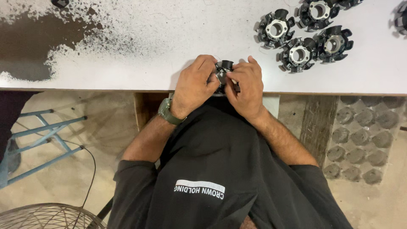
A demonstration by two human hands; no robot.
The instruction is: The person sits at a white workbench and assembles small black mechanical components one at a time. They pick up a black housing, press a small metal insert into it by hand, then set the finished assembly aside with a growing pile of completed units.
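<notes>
White worktable [148,34] with its coating worn away to a dark patch [29,42] at the far left. Four black ring-shaped parts with pale centres [307,36] lie clustered on the table's far right. Below the table's near edge: a blue metal frame [38,140] left, a wire fan guard [46,217] bottom left, a grey moulded tray [360,144] right.

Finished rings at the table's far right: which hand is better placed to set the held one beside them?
Probably the right hand: it holds the ring on the side nearer the finished rings; the left hand would cross over.
</notes>
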